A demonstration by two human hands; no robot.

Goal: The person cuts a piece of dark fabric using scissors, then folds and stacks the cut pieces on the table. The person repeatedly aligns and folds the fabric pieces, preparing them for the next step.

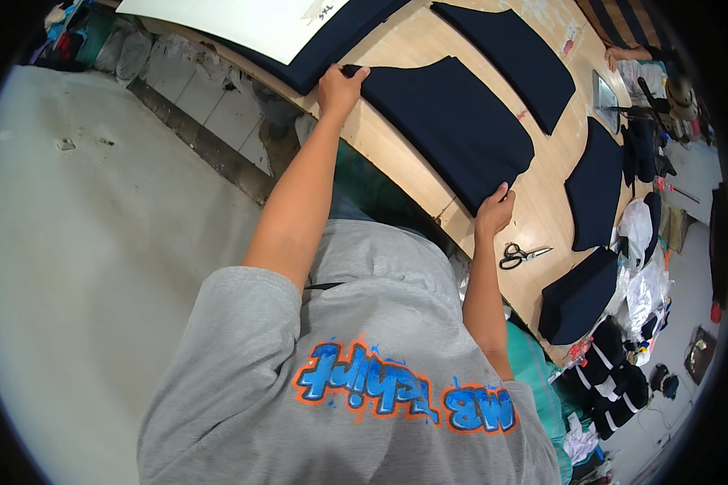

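Note:
A dark navy cut fabric piece (453, 121) lies flat on the wooden table (404, 44). My left hand (340, 87) pinches its near left corner, thumb and fingers closed on the cloth edge. My right hand (494, 212) presses and grips the piece's near right corner close to the table's front edge. Both my bare forearms reach up from my grey shirt.
More navy pieces lie around: one behind (510, 56), one to the right (594, 186), a folded stack (578, 295). Scissors (522, 255) rest near my right hand. A white pattern sheet (251, 20) covers navy cloth at the far left. Another person's hand (623, 55) rests at the far right.

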